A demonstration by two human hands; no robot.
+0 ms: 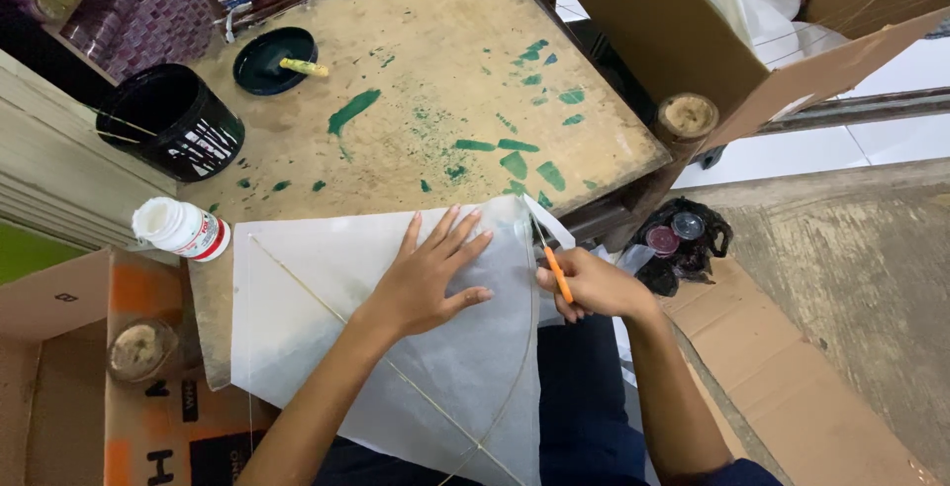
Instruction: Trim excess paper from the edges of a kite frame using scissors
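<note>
Paint-stained wooden table, white paper sheet at its 6 o'clock edge.
Left hand presses flat, fingers fanned wide (toward 1 o'clock); right hand at 3 o'clock is curled tight around orange-handled scissors at the paper's edge.

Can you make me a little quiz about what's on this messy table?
1. True or false: the left hand lies flat on the white paper.
2. What does the right hand hold? A) a brush B) orange-handled scissors C) a pencil
3. What colour are the paint smears on the wooden table?

Key: 1 true; 2 B; 3 green.
</note>
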